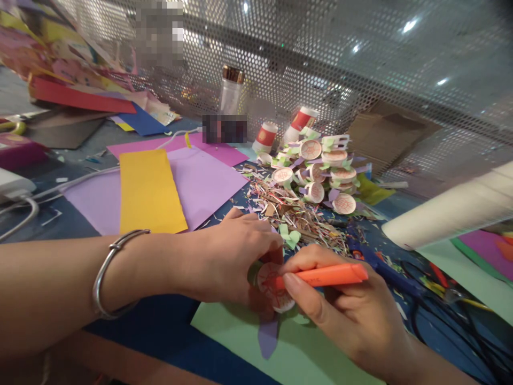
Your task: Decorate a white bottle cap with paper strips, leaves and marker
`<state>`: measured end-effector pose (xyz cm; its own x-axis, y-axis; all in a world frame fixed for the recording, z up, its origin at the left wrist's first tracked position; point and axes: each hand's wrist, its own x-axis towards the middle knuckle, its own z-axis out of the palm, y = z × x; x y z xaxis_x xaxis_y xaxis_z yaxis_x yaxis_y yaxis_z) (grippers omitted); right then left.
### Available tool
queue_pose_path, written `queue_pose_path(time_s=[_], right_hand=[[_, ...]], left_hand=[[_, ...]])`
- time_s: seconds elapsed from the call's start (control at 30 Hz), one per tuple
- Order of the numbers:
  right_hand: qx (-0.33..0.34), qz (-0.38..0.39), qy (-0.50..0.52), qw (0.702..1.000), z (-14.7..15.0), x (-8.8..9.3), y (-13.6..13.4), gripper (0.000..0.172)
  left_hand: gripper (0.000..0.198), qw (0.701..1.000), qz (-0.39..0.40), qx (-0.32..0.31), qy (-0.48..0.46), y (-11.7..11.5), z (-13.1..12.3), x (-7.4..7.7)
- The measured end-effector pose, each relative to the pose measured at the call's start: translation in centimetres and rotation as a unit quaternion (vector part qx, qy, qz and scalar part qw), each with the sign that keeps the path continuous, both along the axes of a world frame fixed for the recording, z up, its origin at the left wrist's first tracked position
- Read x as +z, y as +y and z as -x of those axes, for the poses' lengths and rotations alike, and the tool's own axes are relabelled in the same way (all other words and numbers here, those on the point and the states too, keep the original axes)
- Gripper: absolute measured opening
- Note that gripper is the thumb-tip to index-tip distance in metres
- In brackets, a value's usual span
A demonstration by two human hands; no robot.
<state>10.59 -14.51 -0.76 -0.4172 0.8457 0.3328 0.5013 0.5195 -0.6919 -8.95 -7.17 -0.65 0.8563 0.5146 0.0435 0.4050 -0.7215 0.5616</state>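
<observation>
My right hand (344, 305) grips an orange marker (334, 274) between thumb and fingers, its tip end against a small paper-cup piece. My left hand (244, 256) is closed around the left side of that paper-cup piece (280, 303), which has orange-red lines drawn on its round white face. A purple paper petal (267, 337) sticks out below it, and bits of green paper show at its edges. Part of the cup piece is hidden behind my fingers. Beneath both hands lies a light green paper sheet (236, 326).
Several finished-looking cup pieces (310, 149) are piled at the back, beside paper scraps (280, 203). A blue glue gun (385, 272) with black cable lies right, near a white roll (452, 211). Yellow (148, 187) and lilac paper (212, 176) lie left. A perforated metal panel (272, 59) stands behind.
</observation>
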Motion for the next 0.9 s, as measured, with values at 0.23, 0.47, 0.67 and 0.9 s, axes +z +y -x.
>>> queue_pose_path(time_s=[0.23,0.47,0.67,0.9], right_hand=[[-0.006,-0.008,0.0,1.0,0.05,-0.17,0.22,0.013],[-0.004,0.0,0.003,1.0,-0.03,-0.15,0.14,0.012],[0.006,0.011,0.001,1.0,-0.12,0.02,-0.06,0.01],[-0.023,-0.013,-0.009,1.0,-0.35,-0.22,0.18,0.012]], left_hand=[[0.038,1.0,-0.008,0.005,-0.007,-0.02,-0.11,-0.29],[0.038,1.0,-0.009,0.009,-0.003,-0.03,-0.08,-0.23],[0.036,1.0,0.01,-0.005,-0.014,0.09,0.05,-0.22],[0.039,1.0,0.006,-0.001,0.002,0.12,-0.05,0.02]])
